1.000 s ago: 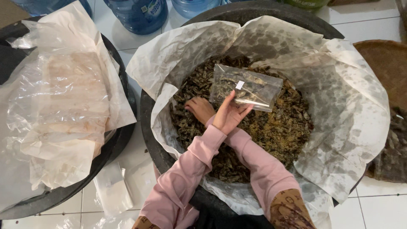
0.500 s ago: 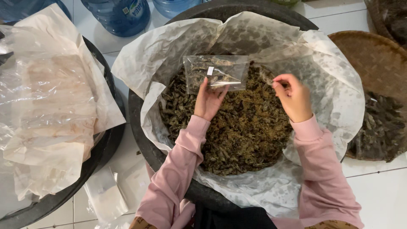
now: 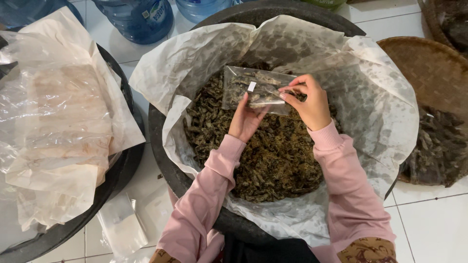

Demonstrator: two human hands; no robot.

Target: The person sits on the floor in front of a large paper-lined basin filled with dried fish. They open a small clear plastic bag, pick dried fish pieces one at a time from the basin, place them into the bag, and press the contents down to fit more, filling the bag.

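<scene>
**A:** What do the hands have?

**B:** The left hand point(image 3: 246, 122) is closed on the bottom edge of a small clear bag point(image 3: 256, 90). The right hand point(image 3: 309, 100) pinches the bag's right end between thumb and fingers. The bag is up in the air, right over the dried leaves point(image 3: 265, 156) in the big black tub point(image 3: 165, 156).

**A:** What could go wrong?

**B:** The bag looks thin and slippery. If one hand lets go a bit, I think it could tip and spill leaves out.

**A:** Would that make a mess?

**B:** Not much, since it is over the tub. But if the hands drift past the white paper point(image 3: 375, 83), bits could land on the floor point(image 3: 429, 219). Pulling too hard could also rip the bag.
</scene>
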